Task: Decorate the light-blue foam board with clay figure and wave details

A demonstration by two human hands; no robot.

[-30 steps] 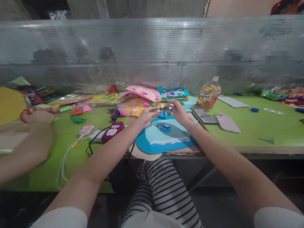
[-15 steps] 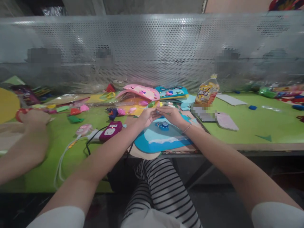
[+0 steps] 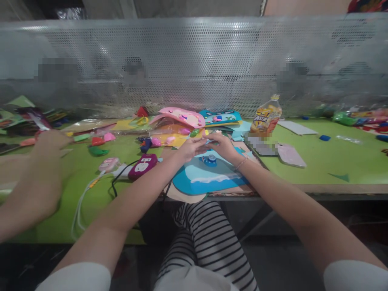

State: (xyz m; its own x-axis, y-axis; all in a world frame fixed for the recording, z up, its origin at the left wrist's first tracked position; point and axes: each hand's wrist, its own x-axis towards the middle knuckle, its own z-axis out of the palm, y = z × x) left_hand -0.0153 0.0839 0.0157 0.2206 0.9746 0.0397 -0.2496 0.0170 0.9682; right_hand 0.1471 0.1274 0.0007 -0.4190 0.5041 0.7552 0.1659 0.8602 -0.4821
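Observation:
My left hand [image 3: 191,149] and my right hand [image 3: 222,146] meet at the fingertips over the far part of a blue craft sheet [image 3: 198,187]. Fingers of both are closed together, and whatever is pinched between them is too small or hidden to make out. On the sheet's light-blue middle, just below my hands, lies a small dark-blue clay figure [image 3: 209,160] with a round disc on it. A wavy white strip [image 3: 216,178] crosses the sheet nearer to me. Behind my fingers sit a green clay lump [image 3: 194,133] and other small coloured lumps.
Pink [image 3: 182,116] and teal [image 3: 222,118] decorated craft pieces lie at the back. A snack bag [image 3: 266,117] and a phone-shaped pink item [image 3: 291,155] are on the right. Left are a maroon device [image 3: 143,167] with cables, colored lumps and a co-worker's hand [image 3: 51,147].
My hands stay together over the sheet, with the fingers slightly shifted. At the left, the co-worker's hand no longer holds up the yellow round piece and red item. The view has shifted slightly.

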